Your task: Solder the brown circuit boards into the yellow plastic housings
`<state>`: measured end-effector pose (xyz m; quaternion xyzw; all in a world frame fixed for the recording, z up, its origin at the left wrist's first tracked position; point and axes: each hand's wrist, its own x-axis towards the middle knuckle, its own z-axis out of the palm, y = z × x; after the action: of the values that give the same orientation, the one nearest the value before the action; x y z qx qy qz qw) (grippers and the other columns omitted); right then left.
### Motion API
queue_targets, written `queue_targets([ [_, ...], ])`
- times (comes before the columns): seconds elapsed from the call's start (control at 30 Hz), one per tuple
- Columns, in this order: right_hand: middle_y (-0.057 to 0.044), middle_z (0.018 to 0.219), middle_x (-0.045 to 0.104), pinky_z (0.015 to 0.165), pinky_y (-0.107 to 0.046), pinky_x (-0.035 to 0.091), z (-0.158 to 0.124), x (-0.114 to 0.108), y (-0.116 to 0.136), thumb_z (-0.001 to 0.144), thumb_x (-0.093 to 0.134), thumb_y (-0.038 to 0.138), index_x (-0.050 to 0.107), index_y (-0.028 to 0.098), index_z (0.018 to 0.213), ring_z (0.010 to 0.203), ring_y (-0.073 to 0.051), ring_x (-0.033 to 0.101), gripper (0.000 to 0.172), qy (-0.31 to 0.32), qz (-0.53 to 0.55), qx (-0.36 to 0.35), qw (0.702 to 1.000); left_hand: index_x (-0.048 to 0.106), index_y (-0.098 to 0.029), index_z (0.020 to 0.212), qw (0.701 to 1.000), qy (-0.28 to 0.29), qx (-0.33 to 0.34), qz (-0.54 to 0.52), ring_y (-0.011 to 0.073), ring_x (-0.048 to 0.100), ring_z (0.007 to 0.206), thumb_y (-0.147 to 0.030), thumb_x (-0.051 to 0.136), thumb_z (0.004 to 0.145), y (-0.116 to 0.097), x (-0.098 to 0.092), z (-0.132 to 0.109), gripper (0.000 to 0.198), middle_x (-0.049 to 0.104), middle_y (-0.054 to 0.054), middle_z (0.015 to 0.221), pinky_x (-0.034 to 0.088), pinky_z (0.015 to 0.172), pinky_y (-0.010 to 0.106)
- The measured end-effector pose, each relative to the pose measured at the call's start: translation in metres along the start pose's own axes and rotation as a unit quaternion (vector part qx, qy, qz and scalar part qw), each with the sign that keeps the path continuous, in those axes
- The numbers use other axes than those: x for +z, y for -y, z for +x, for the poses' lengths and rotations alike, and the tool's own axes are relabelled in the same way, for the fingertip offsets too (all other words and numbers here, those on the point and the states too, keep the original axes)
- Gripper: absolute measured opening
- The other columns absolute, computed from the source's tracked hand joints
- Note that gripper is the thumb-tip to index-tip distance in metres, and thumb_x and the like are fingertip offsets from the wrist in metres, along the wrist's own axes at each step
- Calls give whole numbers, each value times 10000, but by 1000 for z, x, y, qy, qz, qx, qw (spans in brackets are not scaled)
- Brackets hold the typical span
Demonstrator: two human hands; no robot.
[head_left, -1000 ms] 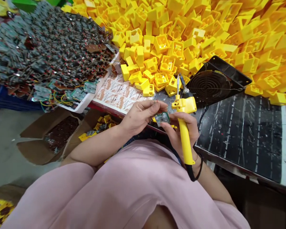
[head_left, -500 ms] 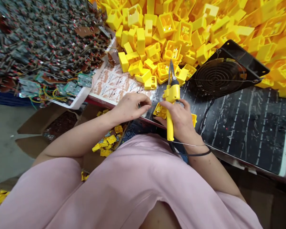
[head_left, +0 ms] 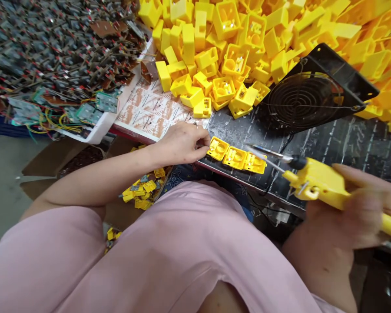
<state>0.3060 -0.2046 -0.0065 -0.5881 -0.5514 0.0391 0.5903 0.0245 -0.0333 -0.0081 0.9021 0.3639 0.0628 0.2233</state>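
Observation:
My left hand point(head_left: 182, 142) rests at the table's front edge, its fingers pinched against the left end of a row of three yellow plastic housings point(head_left: 236, 157) lying open side up on the black mat point(head_left: 339, 143). My right hand point(head_left: 355, 208), blurred, grips a yellow soldering iron point(head_left: 322, 184) low at the right. The iron's metal tip point(head_left: 263, 152) points left towards the row and stays apart from it.
A big heap of yellow housings point(head_left: 263, 39) fills the back of the table. A black fan point(head_left: 309, 93) leans beside it. Circuit boards with wires point(head_left: 58, 56) pile up at the left in a white tray point(head_left: 101, 128). Cardboard boxes point(head_left: 68, 161) sit on the floor below.
My right hand has swung the soldering iron from upright over the housings out to the right and down. The three housings now lie uncovered. My left hand stays at their left end.

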Motion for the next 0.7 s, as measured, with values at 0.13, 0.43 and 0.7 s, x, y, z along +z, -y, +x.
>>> queue_targets([
  [0.13,-29,915,804,469,-249,503,-9,21,6,830,822,230,760,270,1255,596,-144,691,432,77,9,-36,996,779,-190,893,996,60,-15,64,224,722,802,-275,559,823,-10,-11,9,247,776,44,805,399,705,309],
  [0.43,-3,784,757,473,-211,538,-1,33,35,829,833,125,647,204,997,647,-147,737,263,245,-75,-201,945,787,-202,870,985,115,-27,127,244,723,808,-283,532,811,-19,-20,16,274,777,52,806,290,627,310],
  [0.7,-13,855,762,638,-191,586,2,33,39,769,865,72,648,159,983,735,-121,740,317,275,-87,-239,927,798,-196,882,979,127,-16,159,248,715,830,-276,536,807,-23,-22,21,284,778,60,829,372,674,326],
])
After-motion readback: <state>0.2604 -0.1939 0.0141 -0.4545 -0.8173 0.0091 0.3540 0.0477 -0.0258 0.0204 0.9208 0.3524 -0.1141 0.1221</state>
